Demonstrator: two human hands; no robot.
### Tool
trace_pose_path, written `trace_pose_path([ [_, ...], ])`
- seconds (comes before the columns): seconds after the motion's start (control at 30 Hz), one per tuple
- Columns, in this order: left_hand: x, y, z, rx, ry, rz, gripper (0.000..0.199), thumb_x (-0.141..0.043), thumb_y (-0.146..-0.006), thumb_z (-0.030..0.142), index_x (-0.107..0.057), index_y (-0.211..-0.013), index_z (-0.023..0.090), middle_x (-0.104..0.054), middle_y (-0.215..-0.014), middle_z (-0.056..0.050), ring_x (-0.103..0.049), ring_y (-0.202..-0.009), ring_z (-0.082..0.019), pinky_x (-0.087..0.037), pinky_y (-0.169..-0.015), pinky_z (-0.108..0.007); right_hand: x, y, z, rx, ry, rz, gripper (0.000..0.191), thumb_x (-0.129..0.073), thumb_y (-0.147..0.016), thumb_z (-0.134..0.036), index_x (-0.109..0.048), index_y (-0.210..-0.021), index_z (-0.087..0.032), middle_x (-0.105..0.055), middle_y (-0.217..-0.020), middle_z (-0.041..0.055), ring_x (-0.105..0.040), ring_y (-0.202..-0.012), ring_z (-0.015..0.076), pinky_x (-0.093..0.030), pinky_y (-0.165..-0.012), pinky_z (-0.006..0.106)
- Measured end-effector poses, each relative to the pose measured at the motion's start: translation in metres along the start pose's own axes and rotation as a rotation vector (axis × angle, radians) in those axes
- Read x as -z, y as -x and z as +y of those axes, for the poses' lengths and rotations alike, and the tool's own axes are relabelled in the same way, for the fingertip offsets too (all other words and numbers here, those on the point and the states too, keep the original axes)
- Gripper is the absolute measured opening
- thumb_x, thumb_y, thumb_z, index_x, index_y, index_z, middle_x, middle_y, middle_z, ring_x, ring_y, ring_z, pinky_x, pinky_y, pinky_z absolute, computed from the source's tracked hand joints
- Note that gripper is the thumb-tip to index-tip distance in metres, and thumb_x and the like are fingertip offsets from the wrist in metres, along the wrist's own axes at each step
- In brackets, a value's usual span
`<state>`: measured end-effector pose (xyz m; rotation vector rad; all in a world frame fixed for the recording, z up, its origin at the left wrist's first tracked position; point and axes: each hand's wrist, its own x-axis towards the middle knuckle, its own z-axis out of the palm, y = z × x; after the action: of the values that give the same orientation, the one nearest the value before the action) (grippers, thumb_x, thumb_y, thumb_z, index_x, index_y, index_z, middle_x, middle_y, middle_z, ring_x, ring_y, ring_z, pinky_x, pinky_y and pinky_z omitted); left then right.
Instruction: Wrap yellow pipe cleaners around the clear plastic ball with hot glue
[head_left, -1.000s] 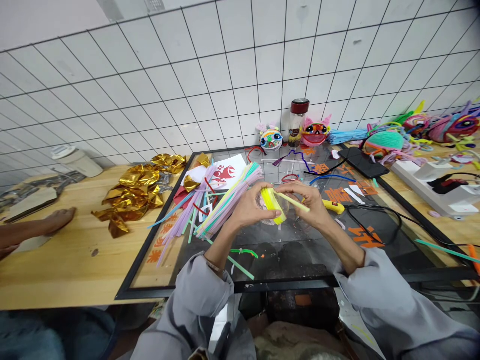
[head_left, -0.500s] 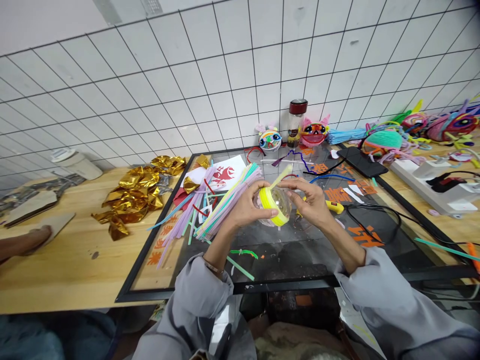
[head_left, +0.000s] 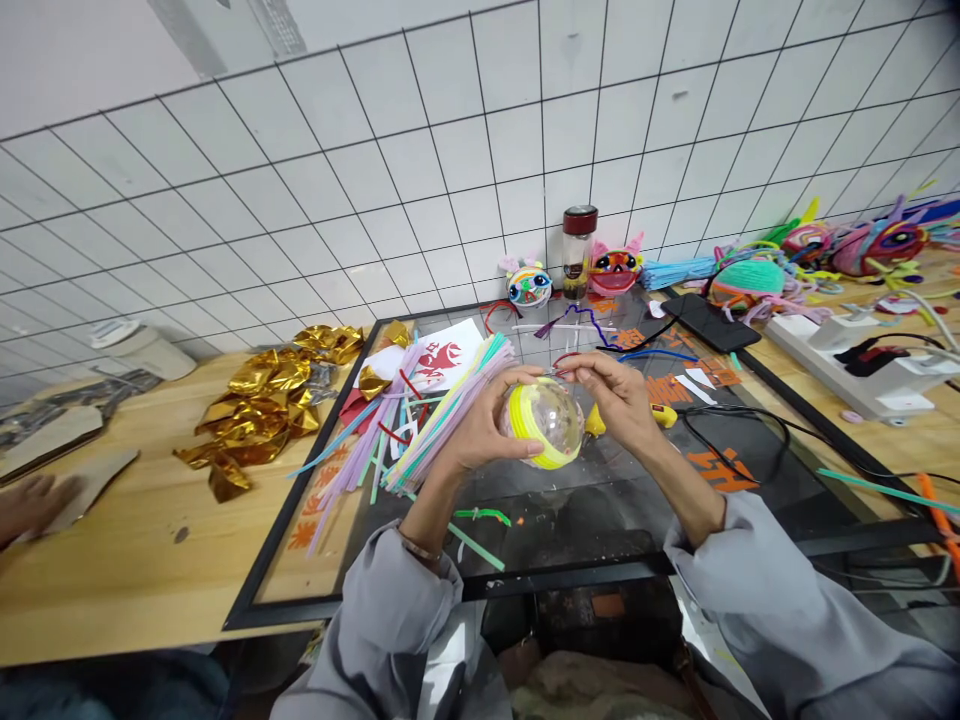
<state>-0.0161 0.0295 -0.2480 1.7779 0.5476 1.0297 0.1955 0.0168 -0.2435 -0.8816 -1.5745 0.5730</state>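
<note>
My left hand (head_left: 484,425) is closed round a clear plastic ball (head_left: 564,412), with its thumb across the front. Bright yellow pipe cleaner is wrapped round the ball in a band, next to the left thumb. At the ball's upper right edge my right hand (head_left: 616,392) is pinched, thumb against fingers; what lies between them is too small to make out. Beside my left wrist lies a bundle of purple, green and yellow pipe cleaners (head_left: 442,425). A yellow glue gun (head_left: 663,415) rests behind my right hand, partly hidden by it.
Gold foil (head_left: 262,400) lies crumpled at left, near another person's hand (head_left: 41,508). By the wall stand a lidded bottle (head_left: 578,255) and two decorated balls, one a pink animal face (head_left: 615,272). A phone (head_left: 712,320) and a power strip (head_left: 862,370) are at right.
The yellow strip that stuck up from the ball no longer shows there. My right fingers have drawn together at the ball's top edge. The other person's hand has shifted on the card.
</note>
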Motion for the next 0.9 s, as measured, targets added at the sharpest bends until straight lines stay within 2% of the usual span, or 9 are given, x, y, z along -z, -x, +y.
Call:
trace_pose_path([
  [0.1, 0.0005, 0.0005, -0.001, -0.01, 0.001, -0.009, 0.072, -0.09, -0.054, 0.047, -0.054, -0.112, 0.024, -0.051, -0.141, -0.011, -0.049, -0.135, -0.03, -0.036, -0.115, -0.046, 0.0008, -0.0006, 0.001, 0.064, 0.01, -0.03, 0.027, -0.053, -0.095, -0.038, -0.075, -0.09, -0.024, -0.066, -0.091, 0.0053, -0.062, -0.091, 0.0205, -0.05, -0.082, 0.036],
  [0.23, -0.0004, 0.0001, 0.0014, 0.001, 0.011, -0.025, 0.072, -0.09, -0.053, 0.048, -0.055, -0.111, 0.023, -0.052, -0.141, -0.012, -0.05, -0.135, -0.031, -0.036, -0.115, -0.047, 0.0018, -0.0015, 0.0025, 0.043, 0.051, -0.079, 0.028, -0.051, -0.095, -0.034, -0.075, -0.086, -0.024, -0.061, -0.091, 0.0053, -0.06, -0.092, 0.0205, -0.049, -0.083, 0.037],
  [0.4, -0.001, 0.0002, 0.0025, -0.008, 0.008, -0.04, 0.072, -0.09, -0.053, 0.046, -0.055, -0.112, 0.024, -0.053, -0.142, -0.011, -0.05, -0.136, -0.031, -0.037, -0.114, -0.048, 0.003, -0.0021, 0.0034, 0.03, 0.041, -0.119, 0.029, -0.051, -0.096, -0.037, -0.075, -0.087, -0.024, -0.061, -0.091, 0.0055, -0.059, -0.093, 0.0214, -0.049, -0.085, 0.038],
  [0.57, -0.0021, 0.0009, 0.0037, -0.01, -0.004, -0.035, 0.072, -0.089, -0.053, 0.048, -0.055, -0.112, 0.024, -0.054, -0.141, -0.011, -0.049, -0.136, -0.031, -0.037, -0.114, -0.047, 0.0035, -0.003, 0.0043, -0.053, -0.028, -0.155, 0.026, -0.056, -0.092, -0.042, -0.073, -0.086, -0.023, -0.064, -0.092, 0.0054, -0.061, -0.095, 0.0224, -0.048, -0.089, 0.039],
  [0.9, -0.005, 0.0, 0.0071, 0.028, 0.044, -0.01, 0.074, -0.091, -0.052, 0.045, -0.054, -0.112, 0.023, -0.057, -0.139, -0.012, -0.053, -0.133, -0.032, -0.04, -0.112, -0.046, 0.0011, -0.0027, 0.0079, -0.202, -0.15, -0.141, 0.017, -0.065, -0.082, -0.037, -0.074, -0.083, -0.022, -0.067, -0.091, 0.0043, -0.061, -0.093, 0.0204, -0.047, -0.088, 0.037],
])
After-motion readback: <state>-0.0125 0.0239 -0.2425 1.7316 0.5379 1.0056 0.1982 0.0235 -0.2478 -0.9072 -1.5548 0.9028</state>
